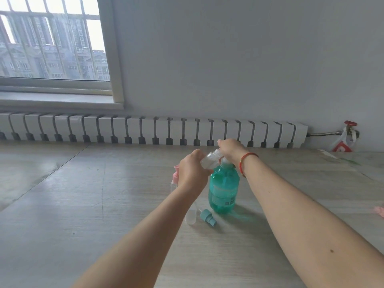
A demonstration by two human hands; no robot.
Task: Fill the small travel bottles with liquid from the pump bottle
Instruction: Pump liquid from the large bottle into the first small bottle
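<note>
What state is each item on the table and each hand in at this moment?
Pump bottle: upright, mostly full of teal liquid.
Clear travel bottle: uncapped, tilted at the pump spout, gripped by the left hand.
Right hand: on the pump head.
Pink-capped bottle: upright, capped, partly hidden.
Teal spray cap: off, lying on the table.

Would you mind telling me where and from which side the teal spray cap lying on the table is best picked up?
Pinch the teal spray cap across its round collar, coming straight down from above. It lies on its side on the table, apart from the green pump bottle, so the collar's two sides look open; the narrower nozzle end seems less steady to grip.
</note>
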